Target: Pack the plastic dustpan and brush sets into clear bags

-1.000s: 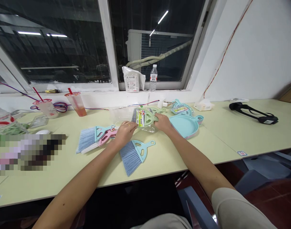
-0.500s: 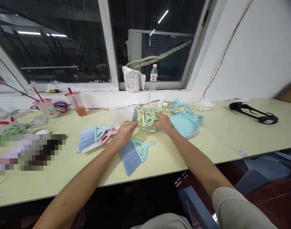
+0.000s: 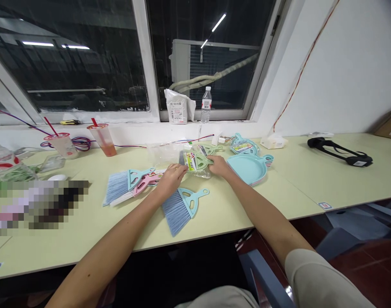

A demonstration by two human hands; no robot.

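Note:
A green brush-and-dustpan set (image 3: 201,161) with a printed label lies in clear wrap between my hands. My left hand (image 3: 173,177) pinches its left edge by the label, and my right hand (image 3: 218,166) grips its handle end. Just behind it is another green wrapped set (image 3: 211,149). In front, a loose blue brush (image 3: 179,209) rests on the table. Left of my left hand, a blue brush (image 3: 118,186) overlaps a pink one (image 3: 144,184). Stacked dustpans, a blue one (image 3: 248,168) on top, sit right of my right hand.
A wrapped blue set (image 3: 244,146) and a tissue pack (image 3: 274,141) are at the back. Two drink cups (image 3: 105,140) stand back left, near coiled cable (image 3: 83,144). A black strapped device (image 3: 339,152) lies right. On the sill are a bottle (image 3: 206,105) and a white packet (image 3: 178,108).
The green set in my hands has tilted and shifted slightly, showing more of the wrapped set behind it. My left hand has moved slightly right.

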